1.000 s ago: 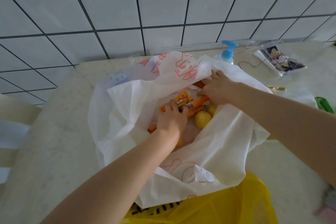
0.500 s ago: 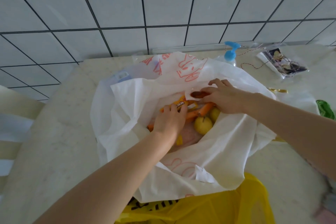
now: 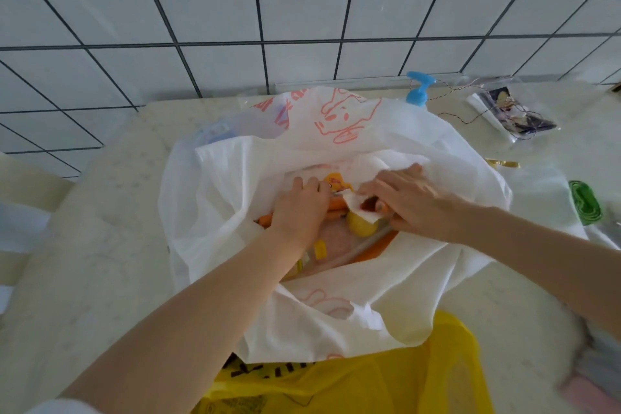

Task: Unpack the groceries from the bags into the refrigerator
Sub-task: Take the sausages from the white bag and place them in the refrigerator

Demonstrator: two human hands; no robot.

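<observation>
Counter (image 3: 100, 245), bag (image 3: 235, 178): right hand (image 3: 416, 202) perhaps pinching wrapper (image 3: 364, 208).

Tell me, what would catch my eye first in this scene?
Two bare hands dig into a big white plastic bag with orange drawings, open in the middle of the pale counter. The left hand rests on orange carrots; the right hand is beside a yellow fruit. A bright yellow bag lies nearest the camera.
</observation>
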